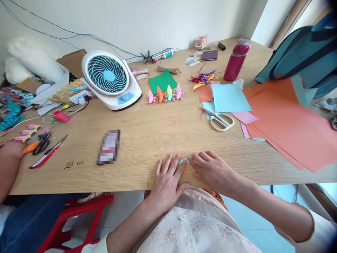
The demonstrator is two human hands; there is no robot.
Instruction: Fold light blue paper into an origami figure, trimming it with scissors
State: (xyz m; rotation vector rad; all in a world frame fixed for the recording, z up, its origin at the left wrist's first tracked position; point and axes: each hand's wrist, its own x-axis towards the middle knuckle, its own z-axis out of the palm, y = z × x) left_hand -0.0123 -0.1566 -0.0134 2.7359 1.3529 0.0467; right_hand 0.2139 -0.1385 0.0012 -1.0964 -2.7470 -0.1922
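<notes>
A narrow folded piece of light-blue paper point(184, 160) lies on the wooden table near its front edge, mostly covered by fingers. My left hand point(167, 180) lies flat with the fingers spread, its index fingertip touching the left part of the paper. Over the right part bend the fingers of my right hand point(213, 171), closed together and pressing the paper to the table. White-handled scissors point(221, 122) rest beyond my right hand, partly over light-blue paper sheets point(231, 98). Farther back, several small folded paper figures point(160, 94) stand in a row by a green sheet point(162, 81).
Large orange sheets point(295, 126) and a teal bag point(297, 52) take up the right side. A magenta bottle point(236, 61) stands at the back. Leftward are a white fan point(109, 79), a phone point(108, 147), a red cutter point(46, 156) and another person's arm point(9, 165).
</notes>
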